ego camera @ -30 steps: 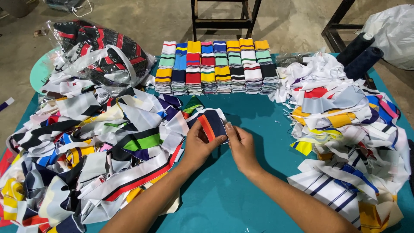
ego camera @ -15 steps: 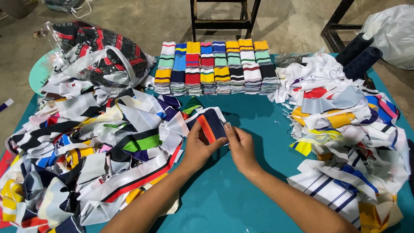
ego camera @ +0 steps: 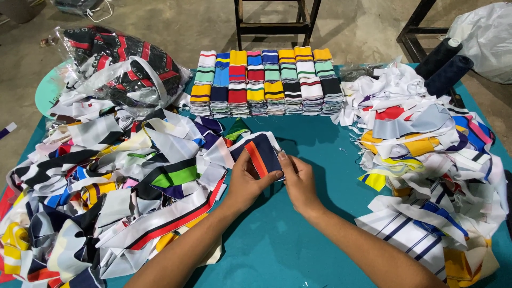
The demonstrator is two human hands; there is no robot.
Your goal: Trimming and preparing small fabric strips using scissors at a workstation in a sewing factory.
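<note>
both hands, left hand (ego camera: 246, 181) & right hand (ego camera: 298, 181), pinch the navy knit collar strip w/ orange-red stripe (ego camera: 261, 153); best to square edges, keep stripe straight, fold flat over the teal tabletop (ego camera: 298, 240).

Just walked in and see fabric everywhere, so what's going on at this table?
A person holds a navy ribbed fabric piece with an orange stripe between the left hand and right hand, above a teal table. Loose striped pieces are heaped on the left and right. Neat folded stacks line the far edge.
</note>
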